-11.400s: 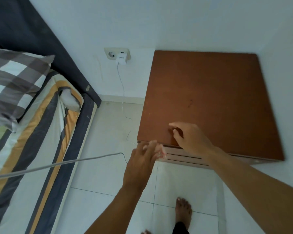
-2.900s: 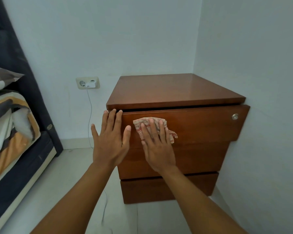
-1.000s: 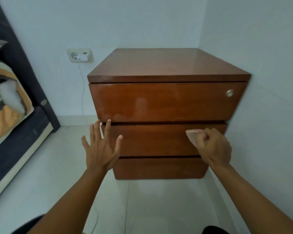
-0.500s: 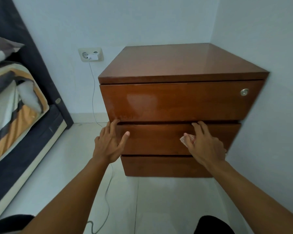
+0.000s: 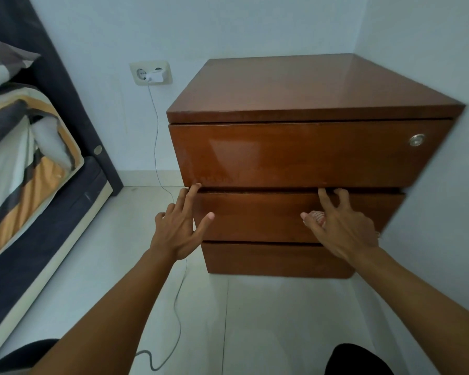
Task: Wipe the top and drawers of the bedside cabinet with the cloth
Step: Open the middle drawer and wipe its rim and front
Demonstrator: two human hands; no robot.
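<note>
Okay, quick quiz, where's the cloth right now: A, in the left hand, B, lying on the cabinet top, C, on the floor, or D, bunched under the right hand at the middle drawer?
D: the cloth peeks out beneath the right hand, held at the middle drawer.

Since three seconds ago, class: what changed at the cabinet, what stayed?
Both hands dropped from the top drawer to the upper edge of the middle drawer. The right hand holds the cloth bunched under its palm, not pressed flat. The left hand stays open, the charger plugged in.
</note>
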